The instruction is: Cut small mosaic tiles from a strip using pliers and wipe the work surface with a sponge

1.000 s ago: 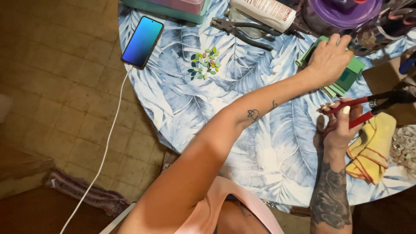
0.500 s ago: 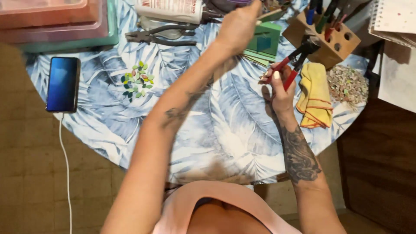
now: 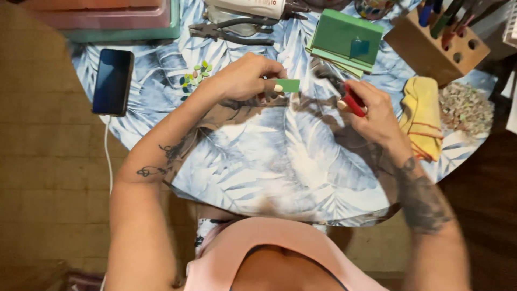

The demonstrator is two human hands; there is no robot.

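Small green piece (image 3: 288, 85) pinched in the left hand (image 3: 245, 80), red-handled nippers (image 3: 349, 98) gripped in the right hand (image 3: 377, 116).

The piece sits near the table's middle, above the leaf-print cloth (image 3: 258, 156), its free edge pointing toward 3 o'clock at the tool's tip; by my reading, the step is lining up a cut, which calls for bringing piece and jaws together squarely. Both hands are closed around what they hold. Counted outward: 1 green piece held, 1 stack of green sheets (image 3: 344, 40) at 1 o'clock, 1 cluster of small cut leaf shapes (image 3: 193, 80) at 9 o'clock, 1 pair of pliers (image 3: 231, 31) at 11 o'clock, 1 yellow cloth (image 3: 423, 116) at 3 o'clock, 1 heap of offcuts (image 3: 466, 108) beyond it, 1 wooden tool block (image 3: 431, 40), 1 phone (image 3: 112, 81) at the 9 o'clock edge.
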